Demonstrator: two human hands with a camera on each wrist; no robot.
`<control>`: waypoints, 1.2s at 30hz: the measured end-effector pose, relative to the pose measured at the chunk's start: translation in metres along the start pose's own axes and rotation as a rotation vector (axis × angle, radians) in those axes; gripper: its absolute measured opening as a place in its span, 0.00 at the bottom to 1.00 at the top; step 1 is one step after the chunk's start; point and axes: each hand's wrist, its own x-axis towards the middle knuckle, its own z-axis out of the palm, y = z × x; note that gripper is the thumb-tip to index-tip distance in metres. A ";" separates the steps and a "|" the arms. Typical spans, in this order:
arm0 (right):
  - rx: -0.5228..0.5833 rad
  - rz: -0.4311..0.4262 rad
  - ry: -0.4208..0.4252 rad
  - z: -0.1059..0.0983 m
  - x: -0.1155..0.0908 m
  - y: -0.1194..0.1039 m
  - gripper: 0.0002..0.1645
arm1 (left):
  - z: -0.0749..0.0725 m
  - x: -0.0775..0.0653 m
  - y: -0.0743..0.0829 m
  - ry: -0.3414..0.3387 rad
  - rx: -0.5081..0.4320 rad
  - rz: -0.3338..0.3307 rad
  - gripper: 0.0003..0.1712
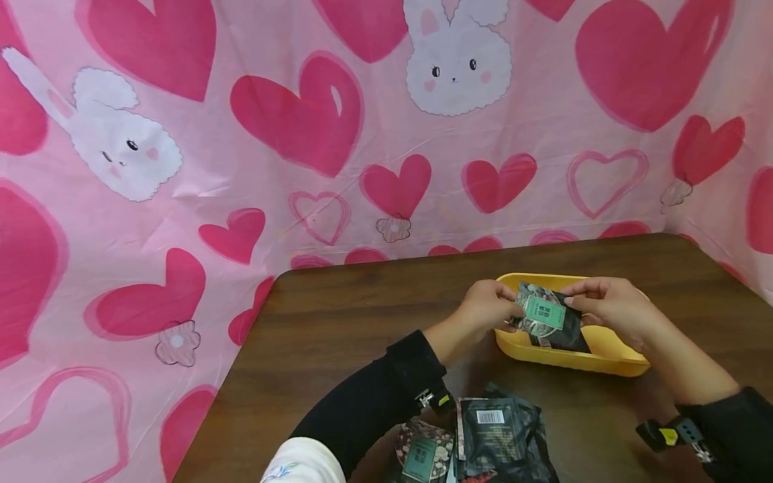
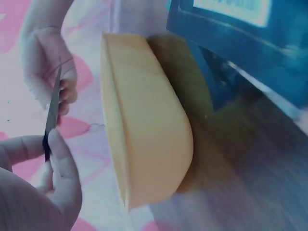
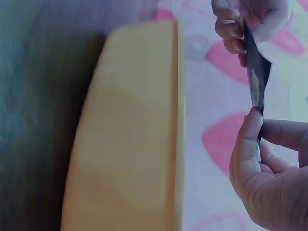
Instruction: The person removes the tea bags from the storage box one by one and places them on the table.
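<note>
A dark flat packet (image 1: 543, 311) with a green label is held above the yellow tray (image 1: 568, 362). My left hand (image 1: 488, 305) pinches its left edge, and my right hand (image 1: 612, 305) pinches the opposite edge. Seen nearly edge-on in the left wrist view, the packet (image 2: 54, 106) sits between thumb and fingers of the left hand (image 2: 45, 187). In the right wrist view the right hand (image 3: 269, 178) grips the packet's near end. Behind and below it, another dark packet (image 1: 576, 341) shows inside the tray, partly covered.
Several dark packets (image 1: 501, 433) lie in a pile at the table's front, one with a barcode label. Beside them is a packet with a green label (image 1: 421, 456), partly behind the left sleeve. A pink heart-patterned cloth (image 1: 302, 121) hangs behind the brown table (image 1: 338, 322).
</note>
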 end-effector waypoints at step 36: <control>0.106 -0.101 -0.469 0.098 -0.044 0.031 0.15 | -0.078 -0.089 -0.091 -0.365 0.219 -0.100 0.14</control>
